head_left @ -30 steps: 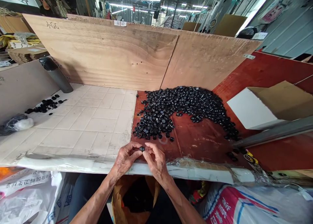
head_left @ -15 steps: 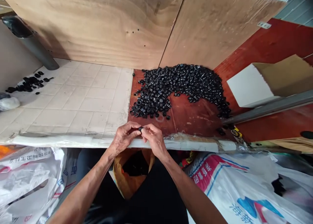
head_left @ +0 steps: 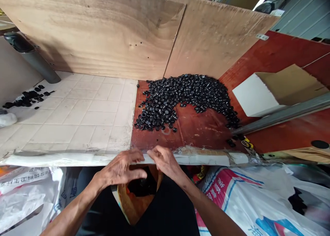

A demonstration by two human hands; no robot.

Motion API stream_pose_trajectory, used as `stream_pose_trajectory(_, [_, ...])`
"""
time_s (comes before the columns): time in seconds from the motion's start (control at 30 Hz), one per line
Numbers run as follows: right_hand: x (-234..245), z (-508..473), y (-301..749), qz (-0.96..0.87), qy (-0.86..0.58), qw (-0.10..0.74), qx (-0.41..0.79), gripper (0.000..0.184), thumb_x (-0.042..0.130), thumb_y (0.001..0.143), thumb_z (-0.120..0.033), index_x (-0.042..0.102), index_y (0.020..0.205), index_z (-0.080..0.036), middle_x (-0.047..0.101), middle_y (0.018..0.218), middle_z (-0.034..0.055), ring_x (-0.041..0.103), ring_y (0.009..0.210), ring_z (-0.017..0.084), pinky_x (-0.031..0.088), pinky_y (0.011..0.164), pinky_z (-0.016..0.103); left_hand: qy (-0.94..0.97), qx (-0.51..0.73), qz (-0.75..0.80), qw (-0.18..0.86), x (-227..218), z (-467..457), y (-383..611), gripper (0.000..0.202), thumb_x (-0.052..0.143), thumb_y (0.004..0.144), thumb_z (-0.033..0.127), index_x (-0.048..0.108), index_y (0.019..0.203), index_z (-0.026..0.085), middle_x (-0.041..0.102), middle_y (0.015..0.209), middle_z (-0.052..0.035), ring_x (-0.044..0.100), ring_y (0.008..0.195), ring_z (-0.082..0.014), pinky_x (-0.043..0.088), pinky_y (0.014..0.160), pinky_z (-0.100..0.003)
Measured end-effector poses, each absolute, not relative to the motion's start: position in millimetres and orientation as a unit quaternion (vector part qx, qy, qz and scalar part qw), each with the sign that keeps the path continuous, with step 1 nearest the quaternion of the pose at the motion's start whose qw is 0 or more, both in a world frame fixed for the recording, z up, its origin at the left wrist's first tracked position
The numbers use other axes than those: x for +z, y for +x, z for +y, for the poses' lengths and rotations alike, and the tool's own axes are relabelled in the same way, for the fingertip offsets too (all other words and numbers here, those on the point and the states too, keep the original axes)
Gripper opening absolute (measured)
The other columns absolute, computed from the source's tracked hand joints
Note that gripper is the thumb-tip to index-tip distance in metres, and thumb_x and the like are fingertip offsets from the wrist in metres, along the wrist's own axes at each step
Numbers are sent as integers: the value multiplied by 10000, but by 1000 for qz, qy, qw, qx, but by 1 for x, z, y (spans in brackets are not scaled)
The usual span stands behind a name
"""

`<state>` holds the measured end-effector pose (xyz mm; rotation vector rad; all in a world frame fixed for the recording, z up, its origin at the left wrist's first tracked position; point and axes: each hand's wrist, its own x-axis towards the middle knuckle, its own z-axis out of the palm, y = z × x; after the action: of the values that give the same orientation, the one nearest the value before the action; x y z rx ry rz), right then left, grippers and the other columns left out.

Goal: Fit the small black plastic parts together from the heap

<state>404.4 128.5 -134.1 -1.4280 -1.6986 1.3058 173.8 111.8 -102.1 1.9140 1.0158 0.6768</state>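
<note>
My left hand [head_left: 125, 169] hangs over the mouth of an orange-yellow bag [head_left: 138, 210], its thumb spread away from the fingers and nothing between them. Just right of it, my right hand [head_left: 165, 162] has its fingers curled together at the table's white front edge [head_left: 201, 159]; whatever may be inside them is hidden. Dark contents show within the bag, too dim to name. Beyond the hands, a large heap of small black ring-like plastic parts [head_left: 190, 90] lies on the red board [head_left: 198, 127].
Black pieces [head_left: 27, 98] lie on the pale tiled surface [head_left: 77, 115] near a grey pipe [head_left: 45, 66]. A plywood panel [head_left: 116, 33] closes off the back. To the right are a cardboard box [head_left: 257, 97] and a metal bar [head_left: 288, 114]. White printed sacks [head_left: 239, 198] flank my lap.
Both hands have come down and nearer to me. The small black part pinched between them is no longer visible there. My left hand has opened, and the view has tilted up slightly.
</note>
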Motion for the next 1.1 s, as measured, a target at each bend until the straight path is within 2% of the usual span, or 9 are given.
stream_pose_trajectory(0.1, [-146,164,408,-676,-568,398,249,79,647,899,-282,659,928,-209,674,781,39,641,712,215,514,692,316,661,353,568,339,-119,145,183,135,703,909,348,695,883,216,696,779,-9,635,673,-177,510,656,-294])
stream_pose_trajectory(0.17, [-155,186,409,-681,-580,421,150,164,601,885,-200,659,1038,-193,668,919,85,651,830,251,535,782,358,615,388,622,290,-136,169,191,123,710,873,283,684,967,209,687,810,-3,632,679,-173,515,678,-302])
stream_pose_trajectory(0.3, [-168,210,407,-734,-574,353,88,235,599,881,-124,664,1101,-176,606,1068,130,629,886,271,527,767,362,630,394,632,220,-157,200,206,328,777,807,240,686,1120,203,647,829,2,633,726,-187,532,754,-328])
stream_pose_trajectory(0.43, [-175,210,406,-752,-566,331,75,112,620,889,-120,645,974,-188,576,1008,106,600,873,262,504,746,344,647,380,638,173,-159,204,211,223,775,821,203,710,1034,204,644,853,-20,644,771,-205,532,781,-337])
stream_pose_trajectory(0.53, [-178,206,406,-760,-532,364,86,102,599,875,-126,614,944,-200,587,978,96,591,911,268,508,789,356,656,373,633,171,-159,200,210,208,776,794,166,704,985,210,663,931,-36,649,767,-203,537,770,-339])
stream_pose_trajectory(0.63, [-177,204,407,-761,-501,392,126,71,592,860,-146,602,898,-205,588,910,73,584,840,242,511,772,349,657,379,624,188,-160,195,209,197,764,772,158,680,941,214,667,871,-16,633,706,-188,532,726,-327])
stream_pose_trajectory(0.8, [-162,204,410,-730,-445,431,288,259,598,876,-201,705,1111,-212,656,961,54,587,727,180,504,646,283,620,418,609,266,-159,182,208,206,726,797,207,680,997,217,695,802,8,633,652,-164,549,677,-304])
stream_pose_trajectory(0.93, [-159,206,412,-667,-428,451,410,116,665,872,-299,704,939,-213,705,943,39,636,732,176,531,665,281,614,437,597,275,-156,175,211,211,708,788,197,713,997,227,728,936,-17,708,757,-175,598,772,-320])
stream_pose_trajectory(1.1, [-162,205,405,-628,-410,463,472,152,727,838,-336,634,842,-216,763,1016,64,714,831,203,578,763,312,612,457,556,328,-150,177,213,155,687,764,195,715,915,210,693,947,-24,708,773,-161,597,744,-285])
